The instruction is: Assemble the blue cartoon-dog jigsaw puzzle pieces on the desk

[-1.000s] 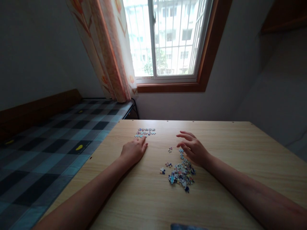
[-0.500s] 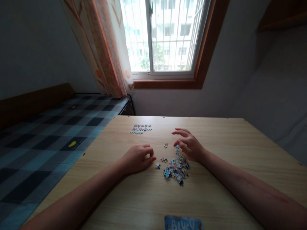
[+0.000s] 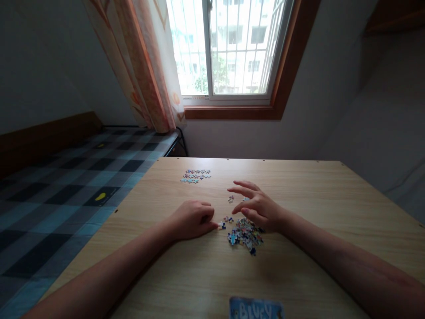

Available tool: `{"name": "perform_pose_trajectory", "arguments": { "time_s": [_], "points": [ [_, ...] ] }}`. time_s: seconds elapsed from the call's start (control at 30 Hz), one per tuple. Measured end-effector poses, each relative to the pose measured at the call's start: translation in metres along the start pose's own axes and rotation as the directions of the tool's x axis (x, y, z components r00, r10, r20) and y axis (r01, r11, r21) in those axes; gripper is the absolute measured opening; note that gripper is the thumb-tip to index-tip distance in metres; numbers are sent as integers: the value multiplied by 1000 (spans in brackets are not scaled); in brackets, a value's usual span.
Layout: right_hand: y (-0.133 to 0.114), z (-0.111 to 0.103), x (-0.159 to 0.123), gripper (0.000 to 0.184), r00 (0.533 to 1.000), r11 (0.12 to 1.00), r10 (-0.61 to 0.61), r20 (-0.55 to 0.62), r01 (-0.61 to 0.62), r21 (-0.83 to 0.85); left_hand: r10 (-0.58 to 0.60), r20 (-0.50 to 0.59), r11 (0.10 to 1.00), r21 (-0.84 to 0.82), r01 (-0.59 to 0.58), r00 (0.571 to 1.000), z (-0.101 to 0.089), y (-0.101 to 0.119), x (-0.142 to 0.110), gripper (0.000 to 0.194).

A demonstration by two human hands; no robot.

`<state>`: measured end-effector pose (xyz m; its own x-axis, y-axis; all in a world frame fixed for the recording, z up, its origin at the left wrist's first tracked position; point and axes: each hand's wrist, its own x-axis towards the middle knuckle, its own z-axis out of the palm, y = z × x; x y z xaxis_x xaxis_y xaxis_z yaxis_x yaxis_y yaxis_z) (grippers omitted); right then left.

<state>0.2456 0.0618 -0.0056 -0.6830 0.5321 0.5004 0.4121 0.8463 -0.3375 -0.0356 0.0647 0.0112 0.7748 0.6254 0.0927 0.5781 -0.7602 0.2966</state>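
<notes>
My left hand (image 3: 194, 220) rests on the table with its fingers curled in. Its thumb tip reaches a white-and-dark-blue puzzle piece (image 3: 222, 226) lying flat; whether it touches I cannot tell. My right hand (image 3: 257, 206) hovers over the far side of a heap of puzzle pieces (image 3: 245, 235), fingers apart and nothing seen between them. A few loose pieces (image 3: 229, 219) lie just left of its fingertips, and a pale piece (image 3: 231, 199) lies farther back. Part of the heap and a light-blue piece are hidden by the right hand.
Rows of puzzle pieces (image 3: 195, 176) lie at the far left of the wooden table (image 3: 159, 274). A blue box or card with "BLUEY" lettering (image 3: 255, 309) sits at the near edge of view. Left stands a bed with a checked cover (image 3: 49, 208); a window (image 3: 242, 53) is behind.
My right hand has moved left and spread over the heap's far side. The left hand's fingers have curled in more, and its thumb is closer to the white-and-blue piece.
</notes>
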Motion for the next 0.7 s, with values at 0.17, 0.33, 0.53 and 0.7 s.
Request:
{"name": "perform_pose_trajectory", "arguments": {
  "time_s": [0.17, 0.33, 0.53, 0.7],
  "points": [
    [-4, 2, 1, 26, 991, 1000, -22, 132, 25, -15, 52, -42, 992, -110, -57, 998, 2, 2, -2, 16],
    [12, 3, -4, 31, 994, 997, 26, 102, -19, -69, 99, -40, 992, -80, -102, 994, 5, 0, -2, 21],
    [21, 4, -8, 34, 998, 990, 64, -18, -65, -122, 30, -117, 998, 63, -22, 993, 4, -13, -1, 27],
    [17, 5, -6, 32, 998, 991, 28, -58, -36, -132, -55, -197, 977, 192, 93, 979, 4, -18, 0, 25]
  ]
}}
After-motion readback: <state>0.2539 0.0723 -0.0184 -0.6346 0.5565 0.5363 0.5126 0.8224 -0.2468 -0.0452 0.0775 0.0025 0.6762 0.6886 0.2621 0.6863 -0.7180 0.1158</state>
